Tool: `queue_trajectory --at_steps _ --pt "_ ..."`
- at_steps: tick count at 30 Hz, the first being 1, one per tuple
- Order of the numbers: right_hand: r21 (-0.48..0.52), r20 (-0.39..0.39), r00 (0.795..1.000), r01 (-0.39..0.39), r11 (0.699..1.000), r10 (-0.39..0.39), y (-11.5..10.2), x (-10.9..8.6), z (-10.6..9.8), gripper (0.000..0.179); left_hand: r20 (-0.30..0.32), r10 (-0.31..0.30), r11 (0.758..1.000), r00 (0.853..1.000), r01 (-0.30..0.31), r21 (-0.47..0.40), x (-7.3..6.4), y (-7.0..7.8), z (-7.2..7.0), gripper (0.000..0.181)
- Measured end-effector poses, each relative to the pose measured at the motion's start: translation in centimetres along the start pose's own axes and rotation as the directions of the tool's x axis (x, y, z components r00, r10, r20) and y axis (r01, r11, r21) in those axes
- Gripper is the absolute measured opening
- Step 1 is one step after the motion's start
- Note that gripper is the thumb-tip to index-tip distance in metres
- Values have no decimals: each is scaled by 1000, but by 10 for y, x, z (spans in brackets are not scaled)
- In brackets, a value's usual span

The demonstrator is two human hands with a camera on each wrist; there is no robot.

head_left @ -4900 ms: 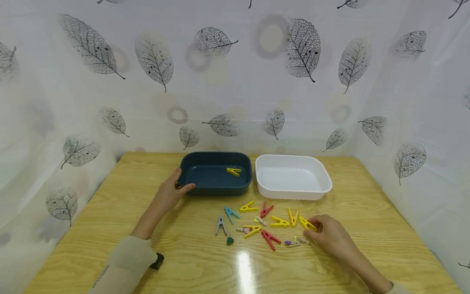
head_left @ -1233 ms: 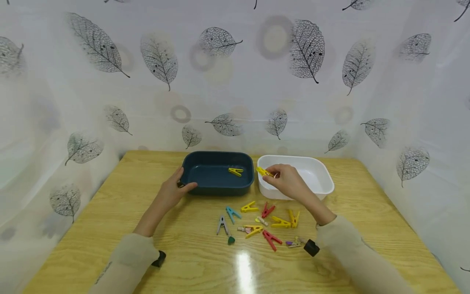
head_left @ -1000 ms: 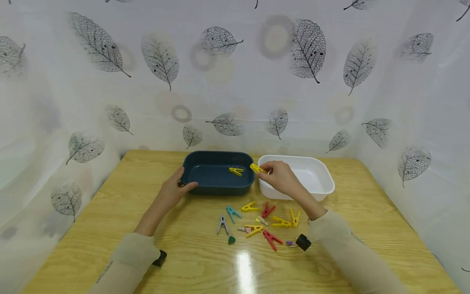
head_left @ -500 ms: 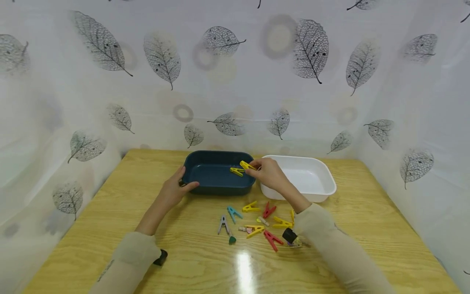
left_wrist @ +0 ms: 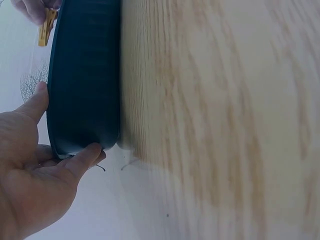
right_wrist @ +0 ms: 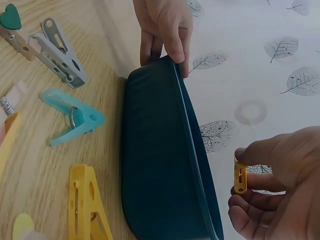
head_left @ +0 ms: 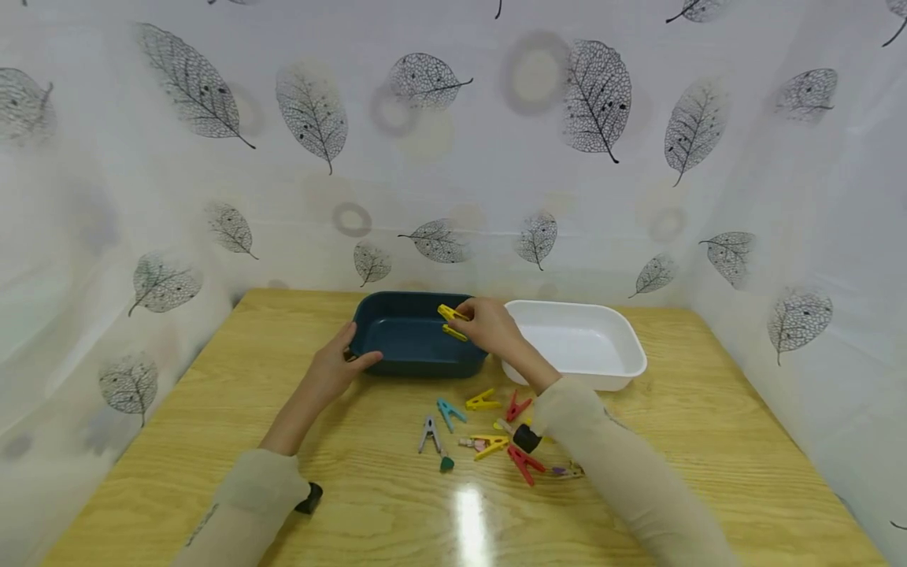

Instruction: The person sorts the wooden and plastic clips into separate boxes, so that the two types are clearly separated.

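My left hand [head_left: 329, 370] grips the left end of a dark blue plastic tub [head_left: 414, 368], thumb along the front wall and fingers at the side; the left wrist view shows this hand [left_wrist: 42, 175] close up. Over the tub's right part, my right hand [head_left: 492, 327] pinches a yellow clothespin [head_left: 451, 313] between thumb and fingers. In the right wrist view the held clothespin [right_wrist: 240, 179] is above rim level. Below it, inside the tub, lies another yellow clothespin [head_left: 455, 334], partly hidden.
A white tub [head_left: 581, 382] stands right of the dark one. In front lie a grey clothespin [head_left: 428, 433], a light blue one [head_left: 449, 411], a red one [head_left: 524, 465], more yellow ones and small wooden pegs. My right sleeve [head_left: 609, 465] hides some. A leaf-patterned curtain hangs behind.
My right hand picked up the yellow clothespin at the right of the pile and carried it left past the white tub, over the dark blue tub. My left hand has stayed on the tub.
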State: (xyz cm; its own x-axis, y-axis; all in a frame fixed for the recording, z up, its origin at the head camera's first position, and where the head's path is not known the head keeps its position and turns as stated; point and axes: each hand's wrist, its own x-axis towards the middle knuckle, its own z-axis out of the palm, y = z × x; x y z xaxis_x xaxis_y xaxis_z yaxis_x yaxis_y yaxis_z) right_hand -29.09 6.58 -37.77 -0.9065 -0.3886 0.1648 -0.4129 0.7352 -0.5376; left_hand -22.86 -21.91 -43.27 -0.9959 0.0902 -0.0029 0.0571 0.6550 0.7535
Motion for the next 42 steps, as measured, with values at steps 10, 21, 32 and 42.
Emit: queue_trajectory --at_steps 10,21,32,42 --pt "-29 -9 1000 29 999 -30 -10 19 12 21 2 5 1000 1000 -5 -19 -1 0 1 93" --pt "-40 29 1000 8 999 -7 -23 36 15 21 -3 0 1000 1000 0 -5 1 1 0 94" --pt "-30 -16 999 39 999 -39 -26 46 20 25 -4 3 1000 1000 -4 -19 2 -2 1 94" --pt "-3 7 1000 15 1000 -15 -23 47 22 46 -1 -2 1000 1000 2 -9 -1 0 -1 94"
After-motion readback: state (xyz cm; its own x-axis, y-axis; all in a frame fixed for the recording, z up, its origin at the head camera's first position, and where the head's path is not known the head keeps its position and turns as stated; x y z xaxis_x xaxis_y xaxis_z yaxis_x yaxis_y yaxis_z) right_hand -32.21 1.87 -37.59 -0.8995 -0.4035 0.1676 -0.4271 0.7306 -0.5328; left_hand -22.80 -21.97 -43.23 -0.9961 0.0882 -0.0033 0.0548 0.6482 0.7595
